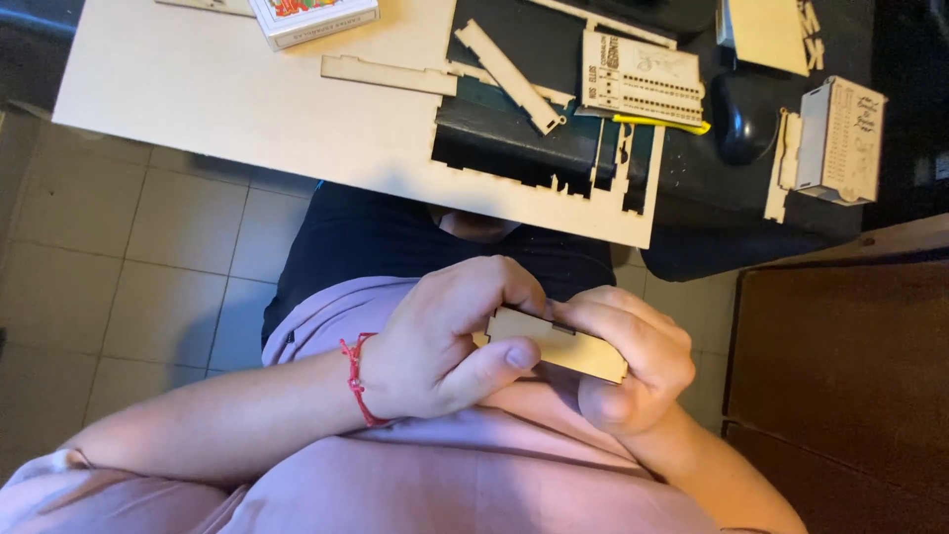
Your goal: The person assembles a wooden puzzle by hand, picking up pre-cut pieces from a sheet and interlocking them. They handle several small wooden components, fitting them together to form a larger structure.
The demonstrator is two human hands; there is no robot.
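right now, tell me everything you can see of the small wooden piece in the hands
The small wooden piece is a flat, pale strip that looks like thin laser-cut plywood, with a notched step along its upper edge. It is held close above the lap, tilted down toward the right. The left hand pinches its left end, thumb on the face; the right hand wraps its right end.

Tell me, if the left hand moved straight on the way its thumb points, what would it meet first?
Most likely the right hand: the left hand points across the wooden piece they share, and the right hand's fingers grip its far end.
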